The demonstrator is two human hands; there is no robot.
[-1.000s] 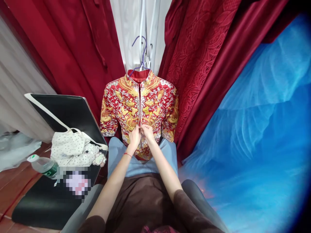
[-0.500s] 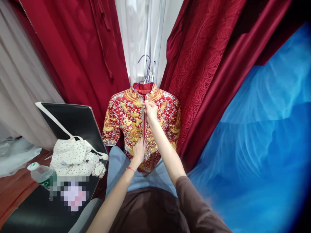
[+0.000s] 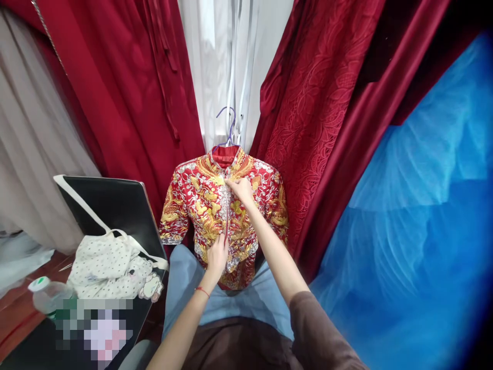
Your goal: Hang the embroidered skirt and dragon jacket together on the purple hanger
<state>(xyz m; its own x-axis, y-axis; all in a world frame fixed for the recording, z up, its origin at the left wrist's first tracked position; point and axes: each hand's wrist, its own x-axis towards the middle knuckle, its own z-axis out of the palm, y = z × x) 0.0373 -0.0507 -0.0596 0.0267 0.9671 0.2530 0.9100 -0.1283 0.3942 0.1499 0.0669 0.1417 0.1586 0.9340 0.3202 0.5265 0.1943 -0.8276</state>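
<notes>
A red jacket (image 3: 208, 205) with gold and silver embroidery, a stand collar and short sleeves hangs on a purple hanger (image 3: 231, 126) in front of me. My right hand (image 3: 242, 191) is closed at the front opening just below the collar, its fingertips pinching the edge there. Lower down, my left hand (image 3: 217, 255) is closed on the same front edge near the hem. A narrow gap runs down the front between the two hands. Whatever small fastening may be under the right fingertips is too small to make out.
A black chair (image 3: 111, 205) at the left bears a dotted cloth bag (image 3: 100, 262), a plastic bottle (image 3: 48, 295) and a blurred item. Dark red garments (image 3: 142, 92) hang on both sides. Blue tulle (image 3: 404, 246) fills the right.
The view has tilted, so the jacket appears slightly lower. The front edges near the collar look closer together. Both hands remain on the jacket's opening.
</notes>
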